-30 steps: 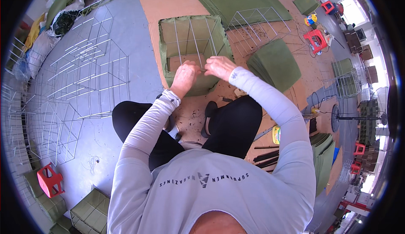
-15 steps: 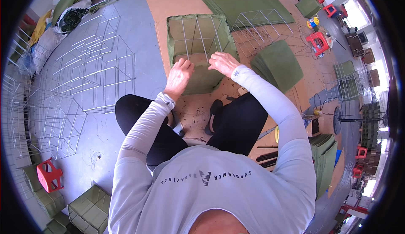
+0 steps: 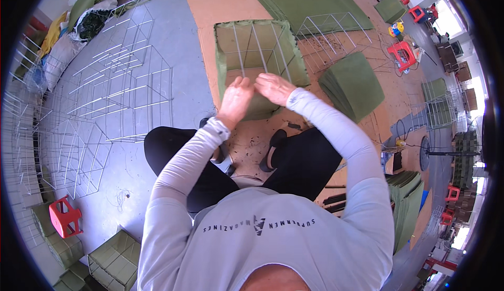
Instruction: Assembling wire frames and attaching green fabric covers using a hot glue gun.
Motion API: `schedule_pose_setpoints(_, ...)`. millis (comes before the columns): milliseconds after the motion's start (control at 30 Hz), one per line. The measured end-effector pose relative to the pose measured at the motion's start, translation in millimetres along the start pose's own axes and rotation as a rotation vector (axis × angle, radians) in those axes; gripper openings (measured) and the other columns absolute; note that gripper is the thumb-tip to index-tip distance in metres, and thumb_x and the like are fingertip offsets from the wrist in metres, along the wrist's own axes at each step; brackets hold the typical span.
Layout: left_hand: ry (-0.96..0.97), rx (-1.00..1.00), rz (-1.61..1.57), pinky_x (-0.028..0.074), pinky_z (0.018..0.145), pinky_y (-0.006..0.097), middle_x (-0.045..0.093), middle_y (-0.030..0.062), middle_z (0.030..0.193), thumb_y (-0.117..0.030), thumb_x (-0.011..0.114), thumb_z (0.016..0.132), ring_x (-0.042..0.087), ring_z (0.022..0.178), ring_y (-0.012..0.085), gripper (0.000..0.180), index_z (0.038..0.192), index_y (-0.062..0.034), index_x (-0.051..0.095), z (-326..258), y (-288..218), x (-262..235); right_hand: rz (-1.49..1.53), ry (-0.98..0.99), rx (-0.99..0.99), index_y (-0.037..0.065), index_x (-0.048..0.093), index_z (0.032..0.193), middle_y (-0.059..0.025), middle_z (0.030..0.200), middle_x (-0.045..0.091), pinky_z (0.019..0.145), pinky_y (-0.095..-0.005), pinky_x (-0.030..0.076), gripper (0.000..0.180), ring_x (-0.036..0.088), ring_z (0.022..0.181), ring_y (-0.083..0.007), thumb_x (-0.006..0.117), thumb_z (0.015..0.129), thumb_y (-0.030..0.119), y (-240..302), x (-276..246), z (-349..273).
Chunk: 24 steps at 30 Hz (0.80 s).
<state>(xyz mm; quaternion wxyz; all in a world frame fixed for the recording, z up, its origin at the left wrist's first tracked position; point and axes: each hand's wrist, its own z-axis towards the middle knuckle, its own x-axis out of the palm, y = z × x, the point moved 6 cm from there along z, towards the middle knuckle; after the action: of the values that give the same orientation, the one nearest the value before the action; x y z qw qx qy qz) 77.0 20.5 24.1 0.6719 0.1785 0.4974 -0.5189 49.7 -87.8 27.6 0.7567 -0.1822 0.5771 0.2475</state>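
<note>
Green fabric-covered wire basket [image 3: 268, 47] sits by the cardboard sheet's [image 3: 245, 146] left edge. Left hand [image 3: 237, 98] and right hand [image 3: 274, 88] are curled at its near rim, can't tell if they're gripping anything tbh.

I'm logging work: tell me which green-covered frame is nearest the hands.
The green-covered frame straight ahead, on the brown sheet: left hand and right hand are at its near edge. Others, like the covered frames at lower left, sit farther away.
</note>
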Motion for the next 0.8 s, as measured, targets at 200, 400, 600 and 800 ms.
schedule_pose_setpoints(200, 0.025, -0.102, 0.130, 0.054, 0.072, 0.036, 0.056, 0.0105, 0.085, -0.002, 0.060, 0.069, 0.059, 0.086, 0.0282, 0.009, 0.077, -0.0037, 0.063, 30, -51, 29, 0.007, 0.110, -0.015, 0.008, 0.060, 0.080, -0.0053, 0.080, 0.055, 0.079, -0.0330, 0.048, 0.003, 0.056, 0.085, -0.0214, 0.057, 0.079, 0.010, -28, -21, -35)
schedule_pose_setpoints(400, -0.093, 0.215, -0.058, 0.054, 0.071, 0.034, 0.060, 0.0089, 0.096, -0.005, 0.061, 0.065, 0.061, 0.089, 0.0254, 0.034, 0.098, 0.0008, 0.065, -38, -7, -58, 0.018, -0.261, 0.170, -0.001, 0.065, 0.098, -0.0097, 0.098, 0.063, 0.081, -0.0345, 0.051, 0.023, 0.060, 0.092, -0.0246, 0.062, 0.075, 0.003, 12, -58, -57)
schedule_pose_setpoints(600, -0.015, 0.390, -0.054, 0.055, 0.074, 0.032, 0.061, 0.0081, 0.106, -0.006, 0.063, 0.066, 0.062, 0.096, 0.0239, 0.040, 0.105, 0.0012, 0.065, -41, 3, -39, 0.065, -0.294, 0.237, -0.001, 0.063, 0.113, -0.0119, 0.112, 0.061, 0.095, -0.0371, 0.049, 0.036, 0.058, 0.108, -0.0264, 0.058, 0.078, 0.006, 59, -34, -45)
schedule_pose_setpoints(800, -0.033, 0.370, 0.006, 0.054, 0.074, 0.031, 0.061, 0.0074, 0.105, -0.007, 0.065, 0.069, 0.062, 0.095, 0.0231, 0.035, 0.103, 0.0009, 0.065, -32, 4, -31, -0.029, -0.262, 0.244, -0.001, 0.061, 0.116, -0.0121, 0.112, 0.059, 0.098, -0.0365, 0.047, 0.038, 0.054, 0.113, -0.0267, 0.058, 0.078, 0.008, 51, -16, -36)
